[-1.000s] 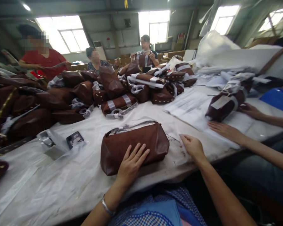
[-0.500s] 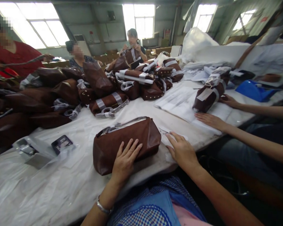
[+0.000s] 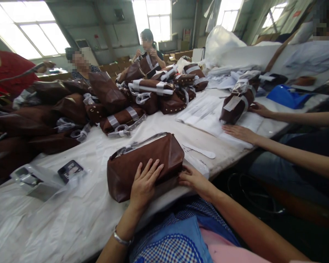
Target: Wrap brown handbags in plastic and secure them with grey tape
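A brown leather handbag (image 3: 150, 160) lies on the white-covered table right in front of me, its strap wrapped in clear plastic along the far edge. My left hand (image 3: 146, 182) rests flat on its near side, fingers spread. At the bag's lower right corner is my right hand (image 3: 196, 180), its fingers bent and close together with the tips against the bag; what is under them is partly hidden. Just past that hand lies a flat white tool (image 3: 204, 151) with a toothed edge.
A heap of brown handbags (image 3: 106, 96) covers the far left. Left of my bag are a plastic-wrapped piece (image 3: 34, 182) and a dark card (image 3: 70, 171). On the right, a co-worker's hands (image 3: 241, 133) are beside a taped bag (image 3: 235, 104); a blue object (image 3: 286, 96) lies beyond.
My right hand has moved from the white toothed tool to the bag's lower right corner, leaving the tool on the table. My left hand stays on the bag. The view has shifted slightly.
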A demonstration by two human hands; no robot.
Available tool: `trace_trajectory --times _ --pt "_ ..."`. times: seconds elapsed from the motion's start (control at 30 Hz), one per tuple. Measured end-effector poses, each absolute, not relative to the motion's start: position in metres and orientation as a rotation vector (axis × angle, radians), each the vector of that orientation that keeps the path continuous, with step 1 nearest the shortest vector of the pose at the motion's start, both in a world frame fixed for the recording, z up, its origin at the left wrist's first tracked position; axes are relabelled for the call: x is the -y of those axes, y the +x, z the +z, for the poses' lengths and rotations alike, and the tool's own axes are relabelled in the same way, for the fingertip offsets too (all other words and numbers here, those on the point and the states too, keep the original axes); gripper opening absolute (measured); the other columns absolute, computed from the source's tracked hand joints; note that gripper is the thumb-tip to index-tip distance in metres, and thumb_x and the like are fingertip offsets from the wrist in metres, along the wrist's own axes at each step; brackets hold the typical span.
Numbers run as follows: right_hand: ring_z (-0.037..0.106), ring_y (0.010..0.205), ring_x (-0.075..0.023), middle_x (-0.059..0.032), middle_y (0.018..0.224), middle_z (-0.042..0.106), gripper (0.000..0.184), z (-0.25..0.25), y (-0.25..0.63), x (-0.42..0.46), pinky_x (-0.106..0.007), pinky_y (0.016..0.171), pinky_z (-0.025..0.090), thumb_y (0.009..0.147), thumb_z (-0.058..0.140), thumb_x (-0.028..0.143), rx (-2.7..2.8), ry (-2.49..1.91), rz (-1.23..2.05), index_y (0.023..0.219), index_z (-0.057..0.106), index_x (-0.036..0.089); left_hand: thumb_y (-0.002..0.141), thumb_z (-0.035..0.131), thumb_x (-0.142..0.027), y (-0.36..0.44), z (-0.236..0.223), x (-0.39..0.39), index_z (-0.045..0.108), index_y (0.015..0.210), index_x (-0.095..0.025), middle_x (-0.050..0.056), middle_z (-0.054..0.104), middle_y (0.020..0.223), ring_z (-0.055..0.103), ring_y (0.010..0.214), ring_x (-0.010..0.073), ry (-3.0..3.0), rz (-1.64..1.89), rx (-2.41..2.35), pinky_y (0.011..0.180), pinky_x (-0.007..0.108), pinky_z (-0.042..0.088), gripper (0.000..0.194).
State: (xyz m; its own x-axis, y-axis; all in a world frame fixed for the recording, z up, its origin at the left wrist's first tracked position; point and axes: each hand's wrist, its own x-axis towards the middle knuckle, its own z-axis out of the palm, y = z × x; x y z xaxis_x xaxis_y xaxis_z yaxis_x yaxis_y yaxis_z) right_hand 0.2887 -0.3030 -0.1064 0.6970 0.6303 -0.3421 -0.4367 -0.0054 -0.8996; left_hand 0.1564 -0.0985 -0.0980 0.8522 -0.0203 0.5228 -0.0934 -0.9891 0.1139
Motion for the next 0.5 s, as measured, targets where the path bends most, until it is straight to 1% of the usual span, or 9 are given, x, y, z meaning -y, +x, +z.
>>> trace_trajectory --times 0.07,0.1,0.2,0.27,0.33,0.37,0.43,0.5 --pt "0.069 0.077 -0.0185 -0.0002 0.083 0.070 0.053 -0.103 0.290 0.302 -0.034 0.075 0.059 0.065 0.083 0.033 0.184 -1.381 0.796 0.113 0.064 0.020 0.092 0.038 -0.003 0.153 -0.095 0.093 0.039 0.151 -0.028 0.005 0.048 0.150 0.037 0.145 0.0253 2.867 0.817 0.095 0.121 0.054 0.024 0.064" --pt "0.070 0.079 -0.0195 -0.0007 0.085 0.070 0.051 -0.100 0.290 0.301 -0.036 0.076 0.059 0.064 0.084 0.032 0.211 -1.418 0.751 0.109 0.065 0.020 0.092 0.038 -0.003 0.151 -0.093 0.090 0.038 0.151 -0.028 0.005 0.049 0.150 0.037 0.145 0.0247 2.852 0.819 0.093 0.121 0.054 0.025 0.064" --pt "0.070 0.097 -0.0243 -0.0051 0.103 0.072 0.046 -0.091 0.282 0.297 -0.039 0.089 0.058 0.061 0.087 0.033 0.290 -1.441 0.667 0.101 0.067 0.021 0.092 0.038 -0.002 0.142 -0.085 0.083 0.039 0.150 -0.027 0.006 0.049 0.150 0.036 0.146 0.0227 2.816 0.830 0.080 0.121 0.053 0.027 0.064" --pt "0.069 0.105 -0.0269 -0.0071 0.110 0.072 0.050 -0.087 0.274 0.291 -0.041 0.095 0.056 0.065 0.087 0.036 0.249 -1.338 0.738 0.108 0.066 0.021 0.092 0.037 -0.003 0.136 -0.080 0.083 0.041 0.149 -0.026 0.007 0.050 0.149 0.036 0.146 0.0219 2.817 0.834 0.062 0.120 0.052 0.028 0.062" --pt "0.070 0.104 -0.0289 -0.0086 0.111 0.073 0.056 -0.089 0.269 0.283 -0.043 0.094 0.058 0.066 0.087 0.038 0.155 -1.215 0.827 0.114 0.065 0.021 0.092 0.037 -0.004 0.135 -0.079 0.087 0.044 0.147 -0.026 0.006 0.051 0.148 0.036 0.146 0.0211 2.844 0.823 0.032 0.120 0.052 0.029 0.060" --pt "0.071 0.103 -0.0298 -0.0093 0.110 0.073 0.057 -0.093 0.269 0.279 -0.042 0.092 0.060 0.065 0.088 0.038 0.111 -1.178 0.836 0.114 0.066 0.021 0.093 0.038 -0.005 0.137 -0.081 0.088 0.045 0.147 -0.026 0.006 0.051 0.148 0.035 0.146 0.0206 2.867 0.819 0.014 0.120 0.051 0.029 0.058" --pt "0.070 0.105 -0.0308 -0.0101 0.113 0.073 0.056 -0.105 0.274 0.272 -0.039 0.090 0.062 0.059 0.091 0.036 0.043 -1.151 0.831 0.108 0.069 0.021 0.096 0.039 -0.010 0.142 -0.088 0.092 0.045 0.147 -0.026 0.003 0.050 0.149 0.034 0.146 0.0193 2.926 0.861 -0.015 0.122 0.049 0.028 0.054" --pt "0.070 0.106 -0.0311 -0.0093 0.115 0.072 0.054 -0.120 0.283 0.269 -0.036 0.085 0.064 0.053 0.092 0.035 -0.007 -1.175 0.812 0.102 0.071 0.024 0.099 0.040 -0.016 0.148 -0.099 0.095 0.042 0.148 -0.027 -0.001 0.046 0.152 0.030 0.148 0.0181 2.999 0.973 -0.023 0.123 0.047 0.025 0.050"
